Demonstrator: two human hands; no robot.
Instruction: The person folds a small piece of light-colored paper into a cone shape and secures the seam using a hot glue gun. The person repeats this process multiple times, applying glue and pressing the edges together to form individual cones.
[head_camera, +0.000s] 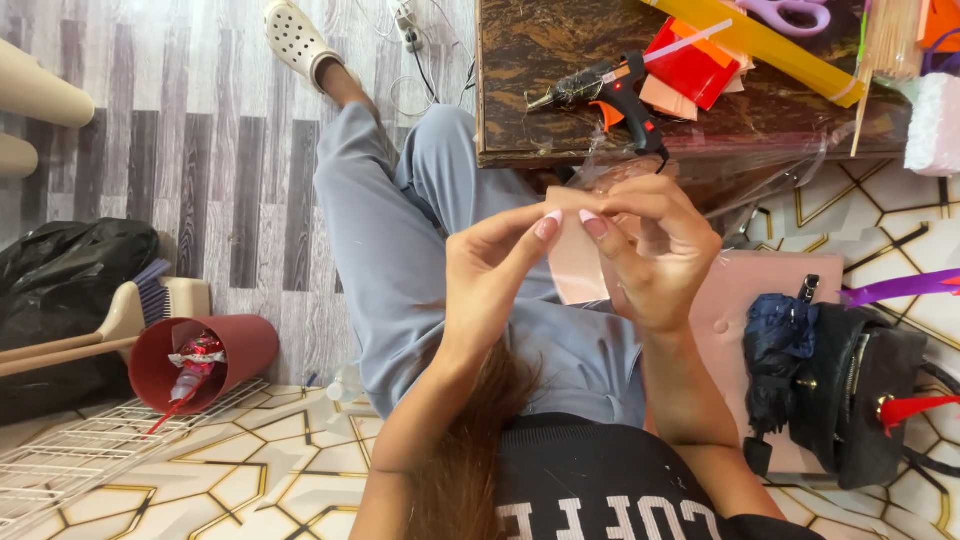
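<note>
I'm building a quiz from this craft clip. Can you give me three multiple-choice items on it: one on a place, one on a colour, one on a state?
1. Where does the glue gun lie?
A. on the dark table
B. on the floor
C. in the red bin

2. What colour is the paper piece held by both hands?
A. green
B. pale pink
C. black

3. How does the red bin stand?
A. upright
B. upside down
C. tipped on its side

Answers:
1 A, it rests on the tabletop beside red and yellow sheets.
2 B, the piece pinched between the left hand and right hand is pale pink.
3 C, its open mouth faces sideways, with wrappers inside.
</note>
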